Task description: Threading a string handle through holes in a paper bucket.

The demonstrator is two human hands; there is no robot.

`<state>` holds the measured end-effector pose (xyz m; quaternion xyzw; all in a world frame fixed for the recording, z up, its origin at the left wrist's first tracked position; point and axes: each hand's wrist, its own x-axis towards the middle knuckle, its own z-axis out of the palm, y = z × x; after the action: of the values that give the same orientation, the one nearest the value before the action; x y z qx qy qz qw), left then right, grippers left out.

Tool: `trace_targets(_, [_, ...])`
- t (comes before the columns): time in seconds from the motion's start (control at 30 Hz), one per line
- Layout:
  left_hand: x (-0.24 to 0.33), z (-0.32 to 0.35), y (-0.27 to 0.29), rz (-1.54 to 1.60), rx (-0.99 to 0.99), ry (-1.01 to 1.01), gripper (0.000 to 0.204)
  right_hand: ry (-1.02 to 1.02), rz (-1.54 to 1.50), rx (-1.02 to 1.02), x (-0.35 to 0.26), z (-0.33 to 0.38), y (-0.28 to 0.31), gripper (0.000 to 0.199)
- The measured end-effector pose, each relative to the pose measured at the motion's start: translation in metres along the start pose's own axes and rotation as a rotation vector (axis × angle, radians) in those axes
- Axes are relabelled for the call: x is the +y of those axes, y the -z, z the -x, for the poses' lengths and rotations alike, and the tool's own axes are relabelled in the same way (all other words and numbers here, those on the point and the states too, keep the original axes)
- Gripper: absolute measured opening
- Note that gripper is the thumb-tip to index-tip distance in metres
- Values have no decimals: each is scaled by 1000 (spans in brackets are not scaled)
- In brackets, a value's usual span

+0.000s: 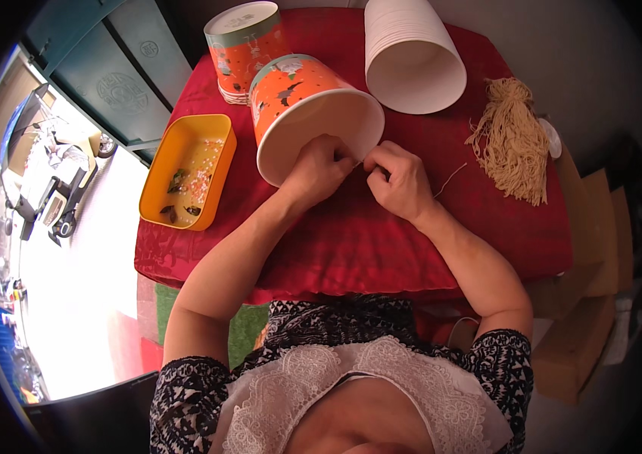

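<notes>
An orange paper bucket (302,94) with a green band and dark printed figures lies tilted on the table, its white mouth toward me. My left hand (322,166) reaches into that mouth, fingers curled and pinched close to the right side of the rim. Just outside the rim, my right hand (399,180) is closed in a pinch on a thin beige string (451,178), whose loose tail sticks out beside the wrist. A short bit of string shows between the two hands' fingertips. The fingers partly hide how it passes the rim.
A second orange bucket (249,49) stands upside down behind, on others nested under it. White nested buckets (414,57) lie at the back right, near a bundle of beige strings (516,144). At left sits a yellow tub (156,178) with small scraps. A red cloth (321,253) covers the table.
</notes>
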<state>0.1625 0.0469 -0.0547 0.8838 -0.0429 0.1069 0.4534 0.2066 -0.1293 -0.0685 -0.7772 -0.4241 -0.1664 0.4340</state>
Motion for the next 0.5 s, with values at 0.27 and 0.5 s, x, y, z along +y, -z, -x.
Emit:
trace_targets(0.27, [7, 0, 2, 60, -35, 103, 20, 49, 240, 45, -12, 1, -6, 8])
trace_targets(0.5, [-6, 0, -2, 35, -27, 32, 18, -47, 127, 36, -10, 2, -12, 12])
